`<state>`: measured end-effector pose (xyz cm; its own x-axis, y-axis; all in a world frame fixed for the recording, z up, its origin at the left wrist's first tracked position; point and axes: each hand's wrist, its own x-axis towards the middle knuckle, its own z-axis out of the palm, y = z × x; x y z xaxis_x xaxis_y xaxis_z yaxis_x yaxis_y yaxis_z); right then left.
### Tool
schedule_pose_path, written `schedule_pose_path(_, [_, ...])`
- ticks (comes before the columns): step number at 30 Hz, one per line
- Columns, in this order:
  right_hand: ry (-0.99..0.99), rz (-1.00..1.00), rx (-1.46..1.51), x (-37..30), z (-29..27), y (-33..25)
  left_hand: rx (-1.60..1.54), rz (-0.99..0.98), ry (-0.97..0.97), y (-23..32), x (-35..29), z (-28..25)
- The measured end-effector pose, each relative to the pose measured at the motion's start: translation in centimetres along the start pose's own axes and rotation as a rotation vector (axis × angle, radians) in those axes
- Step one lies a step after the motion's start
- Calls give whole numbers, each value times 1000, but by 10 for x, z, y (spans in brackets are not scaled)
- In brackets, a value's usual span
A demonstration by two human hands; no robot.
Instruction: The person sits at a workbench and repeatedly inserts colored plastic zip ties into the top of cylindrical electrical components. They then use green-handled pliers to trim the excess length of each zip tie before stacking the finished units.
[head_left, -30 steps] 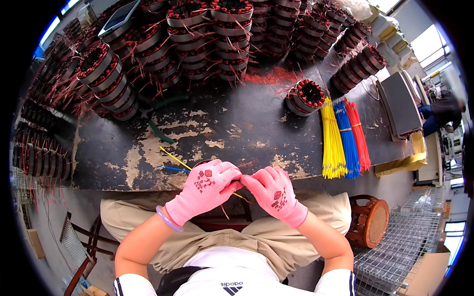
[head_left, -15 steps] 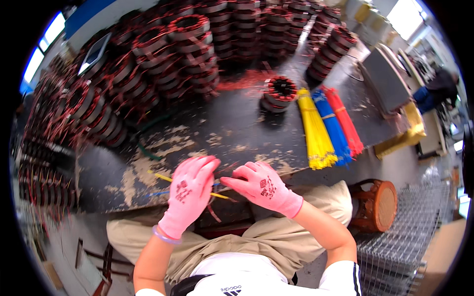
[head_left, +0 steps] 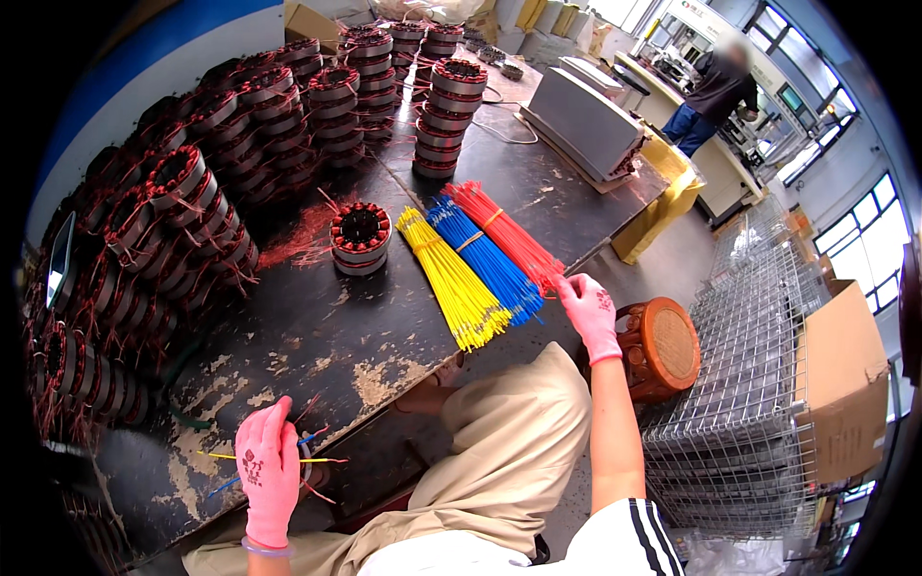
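Note:
My left hand (head_left: 269,470), in a pink glove, is closed near the table's front edge. A yellow wire (head_left: 322,461) and a blue wire (head_left: 226,486) cross under its fingers and stick out on both sides. Reddish wire ends and a pale curved edge show beside it; what else lies under the palm is hidden. Further right, my right hand (head_left: 588,312), also gloved, pinches at the near end of a bundle of red wires (head_left: 514,240). Bundles of blue wires (head_left: 485,259) and yellow wires (head_left: 451,278) lie alongside. A single wound stator (head_left: 361,240) stands left of them.
Stacks of stators (head_left: 178,206) crowd the table's left and back; another stack (head_left: 448,120) stands beyond the bundles. A grey box (head_left: 581,120) sits at the far right. A wooden stool (head_left: 663,350) and wire mesh racks (head_left: 730,413) stand right. A person (head_left: 711,96) works at machines.
The view has swung right. My hands, close together before, are now far apart: the right has reached to the red wires, while the left stays with the yellow and blue wires.

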<state>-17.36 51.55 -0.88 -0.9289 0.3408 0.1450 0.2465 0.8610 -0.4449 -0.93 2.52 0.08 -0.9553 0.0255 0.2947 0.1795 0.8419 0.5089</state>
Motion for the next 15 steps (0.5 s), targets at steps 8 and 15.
schedule_pose_path(8, [-58, -5, -24, 18, 10, 4, 5, 20, 19, -1, -1, 0])
schedule_pose_path(15, [-33, -114, -182, 16, 5, -5, 2, 24, 30, -2, -2, 1])
